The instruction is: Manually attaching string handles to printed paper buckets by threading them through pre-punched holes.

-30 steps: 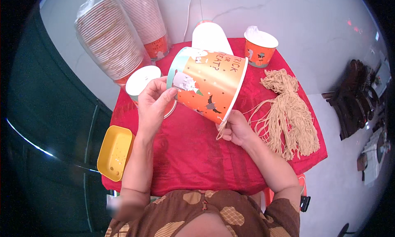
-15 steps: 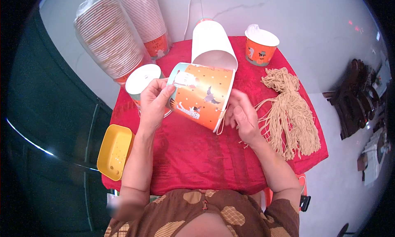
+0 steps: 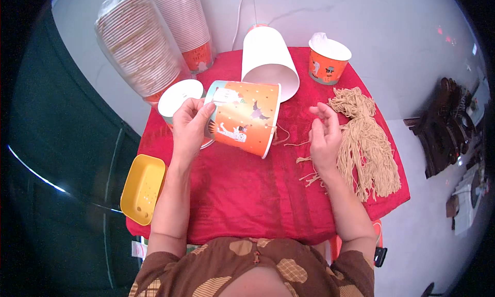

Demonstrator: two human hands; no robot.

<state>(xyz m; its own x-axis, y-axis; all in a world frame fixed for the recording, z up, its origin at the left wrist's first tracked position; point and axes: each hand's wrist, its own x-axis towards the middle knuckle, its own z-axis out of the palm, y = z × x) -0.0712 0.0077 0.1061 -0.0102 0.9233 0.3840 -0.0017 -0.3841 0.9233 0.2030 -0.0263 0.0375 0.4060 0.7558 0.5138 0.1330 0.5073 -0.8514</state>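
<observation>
My left hand [image 3: 192, 123] grips an orange paper bucket [image 3: 242, 116] by its pale green base end, thumb on the outer wall. The bucket lies sideways in the air, its white rim toward the right; ghost, bat and skeleton figures decorate it. A short beige cord [image 3: 281, 136] hangs at the rim. My right hand [image 3: 325, 137] is apart from the bucket, fingers loosely bent and raised, beside a bundle of beige cords [image 3: 368, 158]. A thin strand lies between the rim and this hand; whether it touches the hand I cannot tell.
Behind the held bucket a white-walled stack of buckets [image 3: 268, 52] lies on the red cloth [image 3: 247, 209]. One upright bucket [image 3: 328, 65] stands back right, and a white-topped one [image 3: 180, 97] at left. Wrapped bucket stacks [image 3: 136, 44] lean at back left; a yellow tub [image 3: 142, 189] sits at the left edge.
My right hand has left the bucket's rim and moved right, toward the cord bundle. The bucket has shifted slightly left in my left hand, uncovering the cord at its rim.
</observation>
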